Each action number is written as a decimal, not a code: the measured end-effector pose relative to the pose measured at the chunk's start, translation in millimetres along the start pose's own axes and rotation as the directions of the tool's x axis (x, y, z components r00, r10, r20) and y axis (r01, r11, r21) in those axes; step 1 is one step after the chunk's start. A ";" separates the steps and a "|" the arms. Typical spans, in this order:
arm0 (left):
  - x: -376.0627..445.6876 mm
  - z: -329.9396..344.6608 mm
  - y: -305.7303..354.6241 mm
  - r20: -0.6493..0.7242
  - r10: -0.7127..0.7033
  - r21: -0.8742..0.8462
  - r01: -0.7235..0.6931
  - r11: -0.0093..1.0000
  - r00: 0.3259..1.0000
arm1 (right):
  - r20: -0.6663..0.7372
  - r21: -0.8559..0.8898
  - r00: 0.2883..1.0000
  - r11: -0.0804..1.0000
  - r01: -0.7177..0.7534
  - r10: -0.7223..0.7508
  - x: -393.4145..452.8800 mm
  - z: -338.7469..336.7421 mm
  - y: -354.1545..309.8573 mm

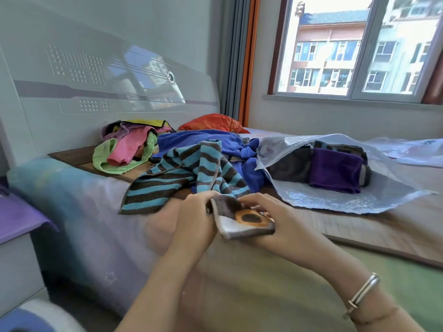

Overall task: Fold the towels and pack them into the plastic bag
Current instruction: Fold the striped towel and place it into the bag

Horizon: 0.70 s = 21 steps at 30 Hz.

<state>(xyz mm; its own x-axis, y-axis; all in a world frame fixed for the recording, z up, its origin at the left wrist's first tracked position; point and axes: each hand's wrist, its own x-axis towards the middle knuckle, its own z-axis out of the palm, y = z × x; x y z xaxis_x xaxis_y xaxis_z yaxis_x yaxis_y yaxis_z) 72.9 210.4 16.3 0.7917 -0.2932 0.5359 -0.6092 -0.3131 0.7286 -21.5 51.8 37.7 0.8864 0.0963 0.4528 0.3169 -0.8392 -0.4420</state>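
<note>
low in the middle of the frame, both hands close on a small folded towel, white and dark grey with an orange ring (244, 218). the left hand (191, 224) pinches its left edge with fingers curled tight around the cloth, and the right hand (282, 226) cradles it from beneath and the right, thumb laid over the top. both grips are narrow and full of cloth.

just above the hands lies an unfolded towel striped in turquoise and brown (182, 178), draped over a rumpled royal blue towel (215, 144). further toward the upper left of the heap sits a tangle of pink, green and purple cloths (124, 149). at the right of the frame the clear crinkled plastic bag (335, 200) lies flat on the bed (383, 224), its mouth gaping toward the heap, with a folded purple towel (335, 172) and darker folded pieces already inside.

the small towel looks folded and ready to go in, so the job seems well short of done. the risks i'd judge: the fold springing open if one hand lets go early; the limp bag mouth collapsing or sliding away as the towel is pushed in with no hand holding it; the new piece knocking the stacked ones askew.
</note>
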 end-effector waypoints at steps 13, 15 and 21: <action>13.7 37.2 -15.6 0.326 0.341 0.434 -0.460 0.774 0.882 | 0.011 0.625 0.880 0.683 -0.377 0.476 -32.4 -47.2 15.2; 15.5 41.9 -13.2 0.311 0.366 0.445 -0.475 0.759 0.877 | 0.068 0.530 0.895 0.744 -0.406 0.440 -42.1 -54.8 17.2; 24.0 47.0 -9.5 0.213 0.337 0.557 -0.397 0.730 0.917 | -0.356 0.548 0.557 0.651 -0.526 0.750 -60.2 -83.8 64.4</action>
<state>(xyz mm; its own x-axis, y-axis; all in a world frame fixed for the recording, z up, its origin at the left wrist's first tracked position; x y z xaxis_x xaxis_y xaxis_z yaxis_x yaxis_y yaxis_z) 95.5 163.9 2.1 0.5114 -0.5669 0.6459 -0.7844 -0.6148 0.0815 -82.7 -52.9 46.9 0.6115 -0.7665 0.1962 -0.0757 -0.3035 -0.9498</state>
